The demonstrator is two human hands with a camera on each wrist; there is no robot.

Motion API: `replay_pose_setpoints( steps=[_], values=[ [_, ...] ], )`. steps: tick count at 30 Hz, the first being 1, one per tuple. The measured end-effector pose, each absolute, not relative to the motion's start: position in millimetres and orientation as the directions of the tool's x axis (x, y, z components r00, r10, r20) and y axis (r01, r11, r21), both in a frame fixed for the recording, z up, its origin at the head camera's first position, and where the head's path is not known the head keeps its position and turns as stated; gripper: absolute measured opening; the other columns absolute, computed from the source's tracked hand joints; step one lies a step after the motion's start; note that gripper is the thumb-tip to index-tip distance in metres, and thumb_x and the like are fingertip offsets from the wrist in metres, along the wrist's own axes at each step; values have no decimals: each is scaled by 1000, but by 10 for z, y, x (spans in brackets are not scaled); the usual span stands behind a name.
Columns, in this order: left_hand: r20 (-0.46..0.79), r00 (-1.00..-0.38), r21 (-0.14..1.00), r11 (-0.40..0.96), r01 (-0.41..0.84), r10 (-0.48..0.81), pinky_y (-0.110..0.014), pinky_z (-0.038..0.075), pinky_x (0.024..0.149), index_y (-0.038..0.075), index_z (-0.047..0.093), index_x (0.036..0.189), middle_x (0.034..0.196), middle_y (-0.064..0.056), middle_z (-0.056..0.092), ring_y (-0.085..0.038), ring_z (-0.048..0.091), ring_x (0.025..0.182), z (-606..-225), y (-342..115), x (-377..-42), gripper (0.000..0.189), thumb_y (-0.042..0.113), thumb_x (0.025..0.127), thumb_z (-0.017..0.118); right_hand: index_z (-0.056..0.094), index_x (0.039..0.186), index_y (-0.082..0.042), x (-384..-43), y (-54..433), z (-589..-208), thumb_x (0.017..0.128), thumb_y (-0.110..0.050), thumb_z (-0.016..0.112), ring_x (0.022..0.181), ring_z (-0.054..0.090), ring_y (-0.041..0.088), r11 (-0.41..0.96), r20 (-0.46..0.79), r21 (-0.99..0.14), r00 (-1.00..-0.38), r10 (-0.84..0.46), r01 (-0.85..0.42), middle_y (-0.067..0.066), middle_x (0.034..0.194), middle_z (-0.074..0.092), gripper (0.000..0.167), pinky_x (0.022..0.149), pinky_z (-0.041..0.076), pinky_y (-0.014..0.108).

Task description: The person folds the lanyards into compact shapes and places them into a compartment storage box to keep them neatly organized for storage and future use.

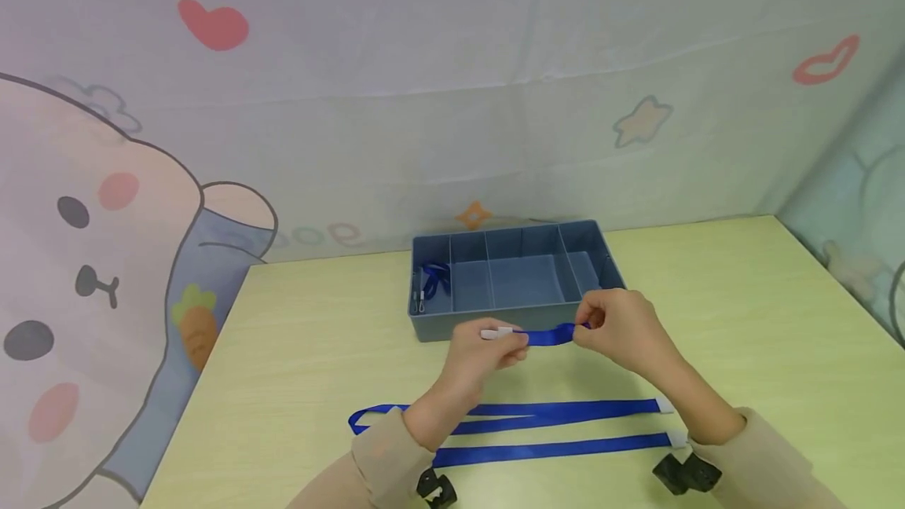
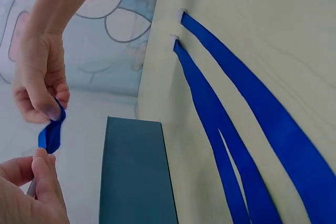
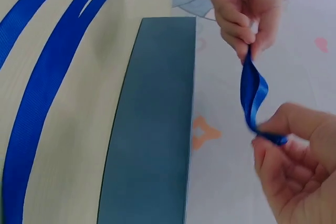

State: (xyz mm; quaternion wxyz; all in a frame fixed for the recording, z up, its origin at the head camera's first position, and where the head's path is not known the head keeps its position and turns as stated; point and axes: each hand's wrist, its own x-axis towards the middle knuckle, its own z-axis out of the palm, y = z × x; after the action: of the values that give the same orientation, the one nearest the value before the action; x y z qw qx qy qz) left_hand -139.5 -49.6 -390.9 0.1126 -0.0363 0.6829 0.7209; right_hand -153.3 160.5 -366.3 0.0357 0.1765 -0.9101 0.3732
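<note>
A folded blue lanyard [image 1: 550, 337] is stretched between my two hands, in front of the grey-blue divided box. My left hand [image 1: 475, 353] pinches it beside its white end piece [image 1: 497, 333], which sticks out past the thumb. Between thumb and fingertips, my right hand [image 1: 625, 328] grips the other end. In the right wrist view the short span of blue strap [image 3: 252, 87] is twisted and doubled, and a small bit pokes out of the right fingers.
The divided box [image 1: 452, 327] stands at the back of the table, a coiled blue lanyard [image 1: 436, 277] with a metal hook in its left compartment. Nearer me, two long blue lanyards [image 1: 601, 410] [image 1: 551, 452] lie flat, their white ends to the right.
</note>
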Motion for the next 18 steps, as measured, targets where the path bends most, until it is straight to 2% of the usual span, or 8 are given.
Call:
replay_pose_setpoints(
  steps=[2,4,6,8,10,13,18],
  values=[
    [-235,-965,968,-59,-243,113,-23,55,67,-8,66,99,77,-5,66,-10,65,67,-3911,-526,-1420,21,5,82,70,65,73,-7,-1547,1659,-3665,76,-1,68,56,51,15,538,144,-781,-931,-337,-316,2,64,58,8,52,47,28],
    [-260,-957,958,-88,-273,131,-20,54,67,-9,65,101,77,-4,66,-8,65,68,-3901,-564,-1444,23,4,82,69,66,80,-2,-1585,1738,-3682,80,-2,67,60,57,17,368,63,-903,-915,-398,-222,5,69,63,1,57,52,28],
    [-264,-952,953,-112,-283,156,-20,54,70,-10,64,104,79,-5,66,-8,65,70,-3887,-594,-1459,25,4,83,68,66,87,3,-1629,1827,-3708,84,-3,66,64,61,17,204,-20,-975,-888,-460,-84,7,75,66,7,63,55,29],
    [-239,-953,958,-114,-262,185,-22,54,73,-10,64,105,84,-6,65,-10,66,73,-3869,-618,-1458,26,4,84,67,63,100,9,-1662,1898,-3739,87,-3,63,68,63,16,130,-61,-991,-853,-519,-8,5,79,68,18,66,56,29],
    [-199,-958,969,-103,-223,204,-25,54,77,-9,64,106,89,-9,64,-12,67,77,-3857,-635,-1455,26,5,84,68,57,114,12,-1680,1944,-3756,91,-5,59,70,61,14,122,-70,-993,-819,-570,0,2,80,66,29,67,54,26],
    [-147,-965,983,-80,-167,215,-29,53,81,-8,64,106,94,-12,63,-16,67,83,-3850,-647,-1450,26,6,84,68,50,123,14,-1685,1957,-3749,95,-9,54,69,54,16,203,-64,-976,-790,-610,-78,2,78,59,37,63,49,24],
    [-130,-969,987,-63,-146,211,-31,53,82,-6,65,105,96,-12,63,-20,67,85,-3829,-650,-1430,25,8,85,69,56,117,11,-1671,1911,-3686,97,-11,50,68,47,21,338,-92,-927,-775,-626,-164,8,78,51,31,59,44,25]
  ],
)
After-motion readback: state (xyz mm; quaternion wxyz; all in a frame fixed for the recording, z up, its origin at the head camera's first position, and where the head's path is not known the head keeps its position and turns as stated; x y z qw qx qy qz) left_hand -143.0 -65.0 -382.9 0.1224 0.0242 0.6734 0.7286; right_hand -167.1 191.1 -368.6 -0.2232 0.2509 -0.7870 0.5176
